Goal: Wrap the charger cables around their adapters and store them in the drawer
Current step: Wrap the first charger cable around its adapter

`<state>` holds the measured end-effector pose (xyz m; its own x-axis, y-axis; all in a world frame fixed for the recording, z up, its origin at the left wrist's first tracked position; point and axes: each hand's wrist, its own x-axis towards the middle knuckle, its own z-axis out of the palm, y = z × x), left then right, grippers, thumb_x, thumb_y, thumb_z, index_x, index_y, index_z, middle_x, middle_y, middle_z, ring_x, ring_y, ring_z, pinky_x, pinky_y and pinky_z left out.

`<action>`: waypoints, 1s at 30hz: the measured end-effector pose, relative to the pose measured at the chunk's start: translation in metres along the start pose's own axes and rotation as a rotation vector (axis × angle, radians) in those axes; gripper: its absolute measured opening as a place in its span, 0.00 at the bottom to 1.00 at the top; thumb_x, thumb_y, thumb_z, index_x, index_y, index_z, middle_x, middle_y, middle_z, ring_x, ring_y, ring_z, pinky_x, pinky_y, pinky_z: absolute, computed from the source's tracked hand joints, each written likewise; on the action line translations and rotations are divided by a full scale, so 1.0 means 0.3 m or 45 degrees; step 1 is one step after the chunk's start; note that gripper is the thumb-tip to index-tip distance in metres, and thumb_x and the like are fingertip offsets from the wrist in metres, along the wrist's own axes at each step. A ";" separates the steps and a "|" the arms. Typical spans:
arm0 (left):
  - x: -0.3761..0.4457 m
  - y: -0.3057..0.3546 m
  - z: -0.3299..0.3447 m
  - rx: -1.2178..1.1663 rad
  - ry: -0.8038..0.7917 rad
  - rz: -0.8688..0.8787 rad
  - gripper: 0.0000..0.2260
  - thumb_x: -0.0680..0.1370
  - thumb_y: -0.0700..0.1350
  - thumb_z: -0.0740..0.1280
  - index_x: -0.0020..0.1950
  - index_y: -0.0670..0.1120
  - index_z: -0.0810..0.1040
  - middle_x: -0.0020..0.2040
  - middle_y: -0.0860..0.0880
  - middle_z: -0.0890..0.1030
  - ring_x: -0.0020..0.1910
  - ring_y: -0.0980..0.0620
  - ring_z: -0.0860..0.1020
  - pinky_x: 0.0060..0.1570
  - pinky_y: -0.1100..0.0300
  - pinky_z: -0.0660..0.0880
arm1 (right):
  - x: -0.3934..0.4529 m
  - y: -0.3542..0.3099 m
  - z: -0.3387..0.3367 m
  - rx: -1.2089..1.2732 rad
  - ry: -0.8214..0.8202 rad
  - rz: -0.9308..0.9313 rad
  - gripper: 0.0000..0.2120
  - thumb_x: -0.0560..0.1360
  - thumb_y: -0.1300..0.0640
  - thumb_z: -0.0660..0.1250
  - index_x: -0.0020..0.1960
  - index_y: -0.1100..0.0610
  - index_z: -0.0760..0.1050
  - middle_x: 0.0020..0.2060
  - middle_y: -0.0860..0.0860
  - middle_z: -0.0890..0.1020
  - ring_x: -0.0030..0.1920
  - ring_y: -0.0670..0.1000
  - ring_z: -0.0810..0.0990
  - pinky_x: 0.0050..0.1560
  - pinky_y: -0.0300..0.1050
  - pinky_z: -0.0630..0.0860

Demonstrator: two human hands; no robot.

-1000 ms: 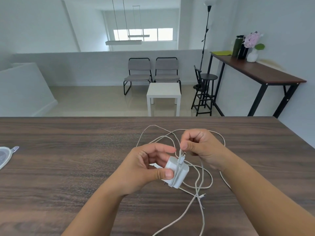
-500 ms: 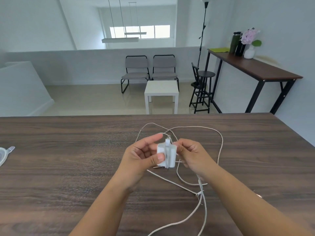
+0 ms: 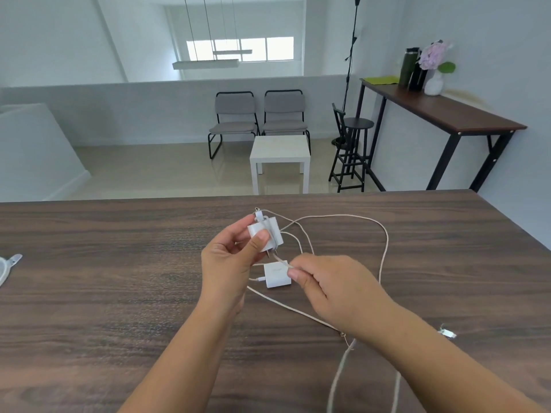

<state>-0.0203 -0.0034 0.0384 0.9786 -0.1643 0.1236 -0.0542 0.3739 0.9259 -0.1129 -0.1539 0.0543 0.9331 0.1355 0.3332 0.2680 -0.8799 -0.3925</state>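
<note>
My left hand holds a white adapter upright above the wooden table, thumb pressed on its face, prongs pointing down. One turn of white cable runs over the adapter. My right hand pinches that cable just below the prongs; the rest of it loops loosely across the table to the right. A second white adapter lies flat on the table beneath my hands, its own cable trailing toward the near edge. No drawer is in view.
A small white connector lies on the table at the right. A clear plastic item sits at the left edge. Beyond the table are a white side table, two chairs and a stool.
My left hand has lifted the adapter up and away from me. My right hand has pulled the cable down below the prongs, uncovering the second adapter on the table.
</note>
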 end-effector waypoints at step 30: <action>-0.091 0.038 -0.036 0.211 -0.627 0.022 0.22 0.64 0.40 0.78 0.57 0.45 0.80 0.39 0.53 0.82 0.40 0.55 0.80 0.41 0.61 0.78 | 0.185 0.098 -0.142 0.760 -0.335 0.010 0.15 0.75 0.50 0.67 0.35 0.58 0.72 0.27 0.44 0.66 0.28 0.42 0.63 0.31 0.33 0.61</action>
<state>-0.0453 0.0152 0.0417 0.7699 -0.5845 0.2560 -0.1393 0.2376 0.9613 -0.0633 -0.1915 0.0978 0.9427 0.3039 0.1375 0.2778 -0.4873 -0.8279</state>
